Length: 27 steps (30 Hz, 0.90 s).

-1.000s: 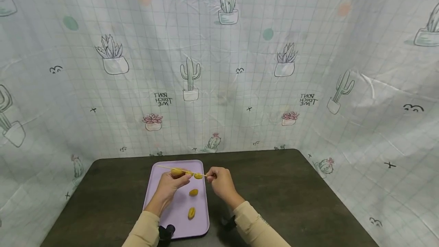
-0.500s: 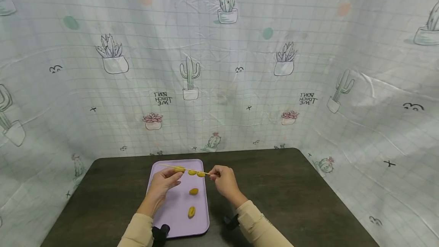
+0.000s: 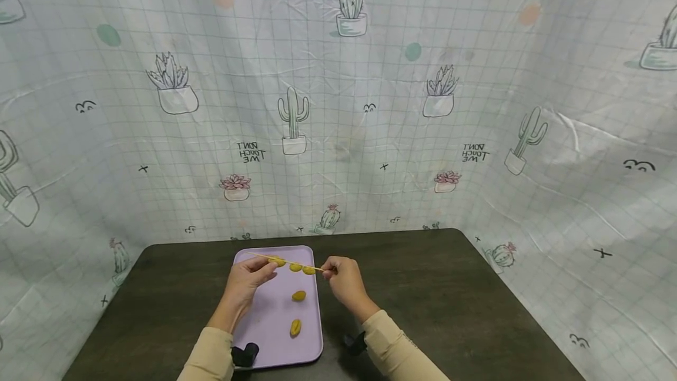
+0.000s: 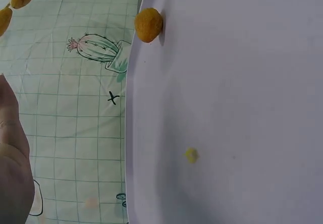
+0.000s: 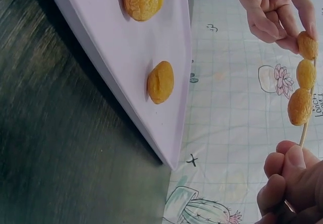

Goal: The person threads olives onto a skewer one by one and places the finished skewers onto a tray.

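A thin wooden skewer runs through three small wrinkled golden potatoes, or things that look like them. Its right end is pinched by my right hand between thumb and curled fingers. The left-most skewered potato is held at the fingertips of my left hand. Between the hands sit the middle potato and the right-most one, apart from the fingers. The skewer hangs over the far part of a lilac tray, its bare far end pointing left.
Two loose potatoes lie on the tray, one midway and one nearer. A small yellow bit also lies on it. The tray stands on a dark wooden table, with a cactus-print curtain behind.
My left hand has shifted left and back from the middle of the skewer, uncovering more of the potatoes. Skewer and potatoes moved slightly right. My right hand has hardly moved.
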Each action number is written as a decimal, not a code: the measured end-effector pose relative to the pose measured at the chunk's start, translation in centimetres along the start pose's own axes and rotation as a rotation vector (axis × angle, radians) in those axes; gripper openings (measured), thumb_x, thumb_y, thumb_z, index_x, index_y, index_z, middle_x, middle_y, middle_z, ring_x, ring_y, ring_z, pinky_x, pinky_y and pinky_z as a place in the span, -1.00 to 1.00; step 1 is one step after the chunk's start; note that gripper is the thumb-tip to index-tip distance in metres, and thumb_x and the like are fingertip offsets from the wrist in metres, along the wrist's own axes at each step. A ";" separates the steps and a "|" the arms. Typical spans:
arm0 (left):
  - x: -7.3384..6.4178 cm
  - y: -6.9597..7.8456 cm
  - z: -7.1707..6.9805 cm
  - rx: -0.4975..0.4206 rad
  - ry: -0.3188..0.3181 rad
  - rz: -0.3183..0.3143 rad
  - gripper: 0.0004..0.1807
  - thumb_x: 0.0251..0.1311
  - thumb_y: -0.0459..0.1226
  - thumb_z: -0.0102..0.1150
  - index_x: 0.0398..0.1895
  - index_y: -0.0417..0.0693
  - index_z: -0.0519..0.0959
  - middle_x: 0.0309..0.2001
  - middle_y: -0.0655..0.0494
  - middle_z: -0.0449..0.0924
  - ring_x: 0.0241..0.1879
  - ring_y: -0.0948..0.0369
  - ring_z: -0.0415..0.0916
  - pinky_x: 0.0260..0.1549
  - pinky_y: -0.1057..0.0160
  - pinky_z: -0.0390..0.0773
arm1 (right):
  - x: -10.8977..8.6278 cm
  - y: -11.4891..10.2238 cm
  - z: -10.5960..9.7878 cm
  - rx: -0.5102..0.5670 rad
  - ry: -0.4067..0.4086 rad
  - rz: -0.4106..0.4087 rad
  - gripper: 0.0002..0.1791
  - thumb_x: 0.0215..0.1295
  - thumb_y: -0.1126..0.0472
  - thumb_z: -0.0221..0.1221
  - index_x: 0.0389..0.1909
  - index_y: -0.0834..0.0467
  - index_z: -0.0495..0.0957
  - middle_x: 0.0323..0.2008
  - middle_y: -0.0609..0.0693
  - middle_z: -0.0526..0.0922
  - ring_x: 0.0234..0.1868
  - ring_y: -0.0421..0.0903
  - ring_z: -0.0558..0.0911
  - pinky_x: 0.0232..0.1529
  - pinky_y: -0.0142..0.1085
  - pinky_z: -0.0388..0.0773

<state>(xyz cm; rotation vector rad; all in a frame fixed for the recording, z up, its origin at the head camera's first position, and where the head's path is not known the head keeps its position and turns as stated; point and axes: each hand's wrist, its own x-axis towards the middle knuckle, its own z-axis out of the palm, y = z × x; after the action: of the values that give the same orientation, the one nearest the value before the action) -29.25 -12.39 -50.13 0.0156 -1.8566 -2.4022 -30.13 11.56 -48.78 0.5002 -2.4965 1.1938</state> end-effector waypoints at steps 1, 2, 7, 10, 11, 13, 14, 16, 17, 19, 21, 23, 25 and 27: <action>0.0 0.1 0.0 -0.004 0.003 0.000 -0.78 0.19 -0.48 0.38 -0.11 -0.42 0.70 -0.24 0.06 0.70 -0.21 0.18 0.69 -0.15 0.23 0.70 | 0.0 0.0 0.1 -0.006 0.001 0.000 -0.73 0.14 0.58 0.28 -0.54 0.15 0.69 -0.55 -0.08 0.66 -0.49 -0.24 0.56 -0.51 -0.41 0.47; 0.0 0.1 0.0 -0.001 0.001 0.004 -0.78 0.19 -0.49 0.37 -0.10 -0.44 0.69 -0.24 0.06 0.70 -0.22 0.19 0.70 -0.16 0.23 0.70 | 0.0 0.0 0.1 -0.012 0.002 -0.003 -0.73 0.13 0.59 0.28 -0.55 0.15 0.69 -0.55 -0.08 0.66 -0.49 -0.25 0.56 -0.50 -0.41 0.47; 0.0 0.3 0.0 0.007 -0.014 0.001 -0.73 0.20 -0.52 0.35 -0.05 -0.53 0.65 -0.25 0.07 0.71 -0.27 0.22 0.71 -0.16 0.24 0.69 | 0.0 0.0 0.4 -0.030 0.013 -0.007 -0.69 0.08 0.61 0.27 -0.57 0.13 0.68 -0.57 -0.11 0.64 -0.50 -0.25 0.55 -0.52 -0.40 0.46; 0.0 0.3 0.2 0.015 -0.018 -0.002 -0.70 0.20 -0.52 0.35 -0.02 -0.55 0.63 -0.26 0.06 0.72 -0.29 0.22 0.71 -0.16 0.24 0.70 | 0.0 0.0 0.4 -0.034 0.013 -0.006 -0.68 0.08 0.62 0.26 -0.57 0.12 0.68 -0.57 -0.12 0.63 -0.51 -0.25 0.54 -0.51 -0.39 0.46; 0.0 0.2 0.2 0.019 -0.016 0.001 -0.70 0.20 -0.52 0.35 -0.02 -0.55 0.63 -0.26 0.06 0.72 -0.30 0.23 0.71 -0.18 0.24 0.70 | 0.0 0.0 0.4 -0.037 0.011 -0.003 -0.69 0.09 0.61 0.26 -0.57 0.12 0.68 -0.57 -0.12 0.63 -0.50 -0.25 0.54 -0.50 -0.40 0.46; -0.1 0.2 0.3 0.029 -0.012 0.002 -0.70 0.19 -0.52 0.35 -0.03 -0.54 0.64 -0.26 0.05 0.72 -0.32 0.23 0.71 -0.19 0.25 0.70 | 0.0 0.2 0.4 -0.046 0.009 -0.009 -0.70 0.08 0.61 0.26 -0.57 0.13 0.68 -0.58 -0.12 0.64 -0.50 -0.25 0.54 -0.49 -0.40 0.47; -0.1 0.1 0.4 0.038 -0.013 0.004 -0.70 0.19 -0.52 0.36 -0.03 -0.53 0.64 -0.26 0.04 0.72 -0.32 0.23 0.70 -0.20 0.25 0.70 | -0.1 0.2 0.4 -0.049 0.011 -0.010 -0.70 0.08 0.60 0.26 -0.57 0.13 0.68 -0.58 -0.12 0.63 -0.51 -0.25 0.54 -0.49 -0.40 0.47; -0.1 0.0 0.6 0.053 -0.022 0.006 -0.70 0.19 -0.50 0.37 -0.03 -0.52 0.65 -0.24 0.03 0.72 -0.31 0.23 0.70 -0.19 0.25 0.70 | -0.1 0.3 0.4 -0.049 0.017 -0.008 -0.70 0.07 0.61 0.26 -0.58 0.14 0.68 -0.59 -0.13 0.63 -0.51 -0.25 0.53 -0.49 -0.40 0.47; -0.1 0.0 0.7 0.064 -0.030 0.009 -0.70 0.19 -0.49 0.38 -0.03 -0.51 0.65 -0.24 0.03 0.72 -0.30 0.23 0.70 -0.19 0.25 0.70 | -0.1 0.4 0.4 -0.049 0.021 -0.004 -0.70 0.06 0.61 0.26 -0.59 0.13 0.68 -0.60 -0.13 0.62 -0.52 -0.26 0.52 -0.49 -0.40 0.46; -0.1 0.0 0.9 0.074 -0.044 0.009 -0.70 0.20 -0.46 0.38 -0.03 -0.49 0.66 -0.22 0.03 0.71 -0.28 0.23 0.70 -0.17 0.26 0.69 | -0.1 0.5 0.3 -0.041 0.027 0.001 -0.70 0.06 0.62 0.27 -0.59 0.14 0.67 -0.60 -0.12 0.62 -0.52 -0.26 0.52 -0.51 -0.40 0.46; 0.0 -0.1 1.0 0.064 -0.050 0.007 -0.70 0.19 -0.45 0.40 -0.04 -0.48 0.67 -0.22 0.02 0.71 -0.27 0.22 0.69 -0.17 0.25 0.70 | 0.0 0.5 0.2 -0.031 0.024 0.004 -0.70 0.06 0.62 0.26 -0.59 0.15 0.68 -0.60 -0.11 0.63 -0.53 -0.25 0.52 -0.51 -0.41 0.46; 0.0 -0.1 1.0 0.059 -0.049 0.004 -0.71 0.18 -0.44 0.41 -0.06 -0.48 0.68 -0.22 0.02 0.70 -0.27 0.21 0.69 -0.19 0.24 0.70 | 0.0 0.5 0.0 -0.022 0.015 0.011 -0.70 0.08 0.62 0.26 -0.57 0.16 0.68 -0.59 -0.09 0.64 -0.52 -0.25 0.53 -0.51 -0.41 0.46; 0.0 -0.2 0.9 0.063 -0.048 -0.008 -0.70 0.17 -0.42 0.43 -0.08 -0.46 0.69 -0.22 0.03 0.70 -0.26 0.21 0.68 -0.20 0.21 0.71 | 0.1 0.4 -0.1 -0.015 0.006 0.018 -0.72 0.11 0.61 0.26 -0.55 0.17 0.68 -0.57 -0.08 0.65 -0.51 -0.24 0.55 -0.51 -0.40 0.48; 0.0 -0.4 0.7 0.109 -0.061 -0.023 -0.69 0.17 -0.39 0.44 -0.05 -0.42 0.69 -0.20 0.02 0.71 -0.23 0.20 0.67 -0.20 0.19 0.71 | 0.2 0.5 -0.3 -0.012 -0.003 0.032 -0.73 0.15 0.59 0.27 -0.54 0.16 0.68 -0.56 -0.07 0.66 -0.50 -0.22 0.57 -0.50 -0.39 0.50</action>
<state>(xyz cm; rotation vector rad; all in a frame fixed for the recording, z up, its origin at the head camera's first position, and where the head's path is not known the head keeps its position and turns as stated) -29.38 -11.67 -50.30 -0.0283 -2.0232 -2.3388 -30.48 12.02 -48.83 0.4607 -2.5220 1.1902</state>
